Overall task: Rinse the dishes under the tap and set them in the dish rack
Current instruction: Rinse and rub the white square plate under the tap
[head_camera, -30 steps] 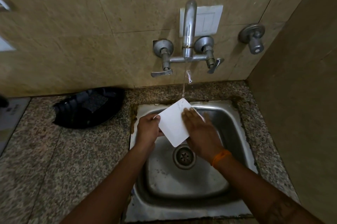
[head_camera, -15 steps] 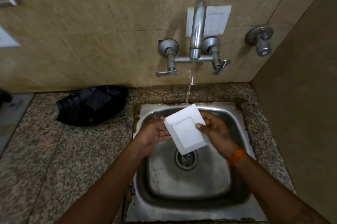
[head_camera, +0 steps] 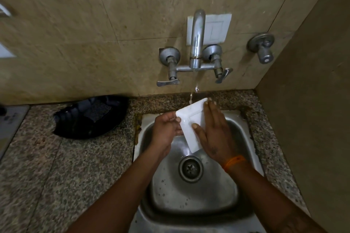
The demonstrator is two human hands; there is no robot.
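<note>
The small white square plate (head_camera: 186,117) has tilted up into the steel tap's (head_camera: 197,43) stream. The left hand (head_camera: 166,130) pinches its edge, and the right hand (head_camera: 214,132) now lies spread over it: rinsing continues.

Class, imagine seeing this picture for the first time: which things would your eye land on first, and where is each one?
The white square plate stands out, held over the steel sink by the left hand gripping its edge and the right hand laid flat across it. Water from the wall tap strikes the plate's top corner. On the counter to the left sits a black ribbed container.
</note>
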